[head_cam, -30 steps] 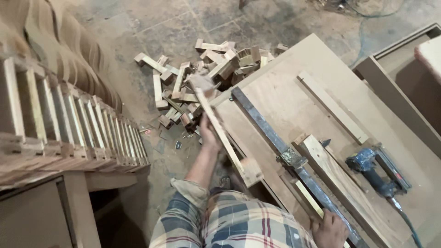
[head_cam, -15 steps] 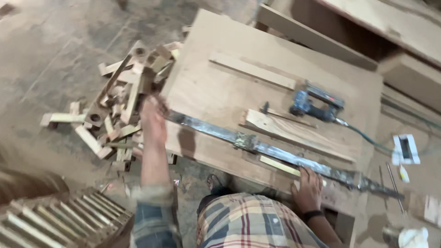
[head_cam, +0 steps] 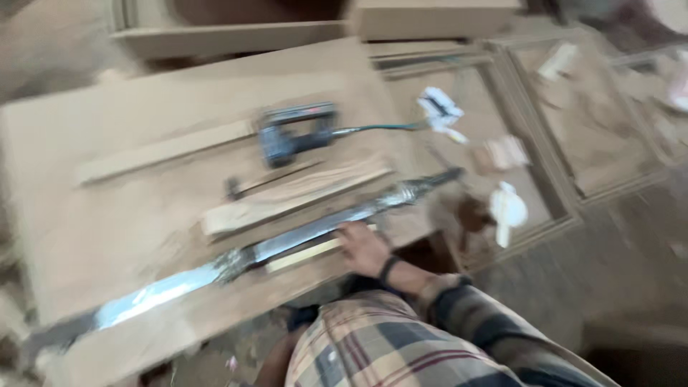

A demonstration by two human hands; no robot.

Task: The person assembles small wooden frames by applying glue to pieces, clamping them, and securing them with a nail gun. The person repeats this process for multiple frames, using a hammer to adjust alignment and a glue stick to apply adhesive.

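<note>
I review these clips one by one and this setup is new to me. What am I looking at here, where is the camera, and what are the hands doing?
There is no machine: a person works with bare hands, and the single camera sits on their head, looking down, so you see their own arm and checked shirt at the bottom. The picture is blurred by head motion. The right hand rests at the near edge of a wooden work board, touching a long metal bar and a thin pale wood strip beside it; it grips nothing clearly. The left hand is out of view. Further back lie a wider wood piece, a long wooden slat and a corded power tool. Wooden frames lie to the right.
</note>
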